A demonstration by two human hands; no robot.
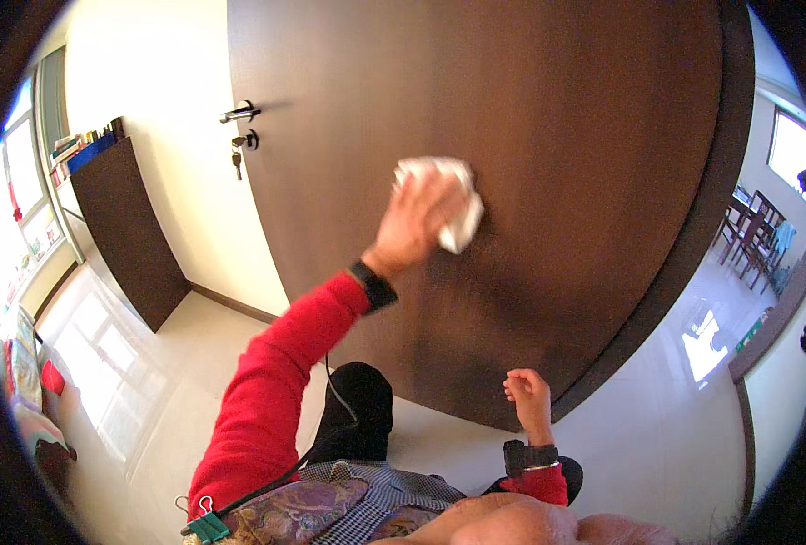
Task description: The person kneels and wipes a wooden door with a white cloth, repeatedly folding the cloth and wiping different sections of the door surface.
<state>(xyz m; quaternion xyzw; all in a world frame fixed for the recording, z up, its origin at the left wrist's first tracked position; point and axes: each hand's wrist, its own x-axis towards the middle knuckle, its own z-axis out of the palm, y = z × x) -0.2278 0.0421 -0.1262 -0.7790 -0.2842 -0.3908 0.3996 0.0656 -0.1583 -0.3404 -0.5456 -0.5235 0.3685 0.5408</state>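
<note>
My left hand [413,221], in a red sleeve with a black wrist strap, presses a folded white cloth [463,225] against a dark brown wooden door [566,170]. The hand and cloth are slightly blurred, and the palm side is hidden. Low on the right, my right hand [529,402] hangs in front of the door's bottom part, holding nothing, its fingers loosely curled. A metal lever handle [241,112] sits on the door's left edge. Below it, keys [237,160] hang from the lock [251,140].
Left of the door, a dark cabinet [127,225] with books [72,146] on top stands by the pale wall. A cable [338,395] runs along my left side. Fabric [25,381] lies at the far left. Chairs [757,231] stand in the room beyond on the right.
</note>
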